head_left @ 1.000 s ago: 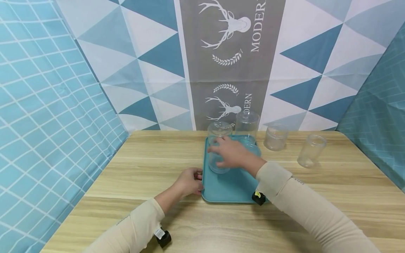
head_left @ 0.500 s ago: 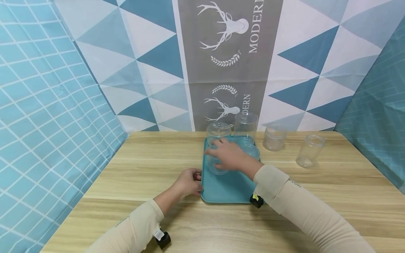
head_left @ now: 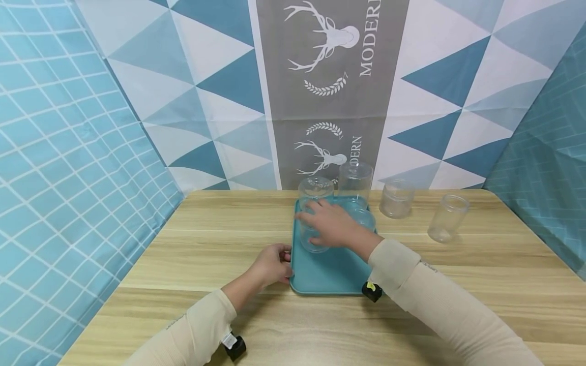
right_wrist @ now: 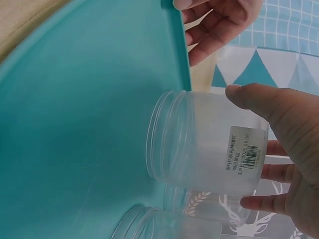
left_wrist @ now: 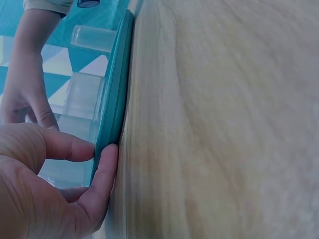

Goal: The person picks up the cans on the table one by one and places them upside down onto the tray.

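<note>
My right hand (head_left: 329, 223) grips a clear plastic jar (right_wrist: 209, 144), its thumb on one side and its fingers on the other. The jar stands on the teal tray (head_left: 325, 277) with its ringed end down, and a white barcode label (right_wrist: 246, 153) shows on its side. Part of it is hidden by the hand in the head view. My left hand (head_left: 271, 264) pinches the tray's left rim between thumb and finger, as the left wrist view also shows. Other clear jars (head_left: 355, 178) stand behind and beside the held one on the tray.
On the wooden table right of the tray stand a short clear jar (head_left: 397, 201) and a taller clear jar (head_left: 448, 219). A patterned cloth backdrop (head_left: 220, 132) rises behind the table's back edge. Bare wood (head_left: 206, 234) extends left of the tray.
Both hands keep their places, the right on the jar and the left at the tray rim. The whole head view has shifted very slightly.
</note>
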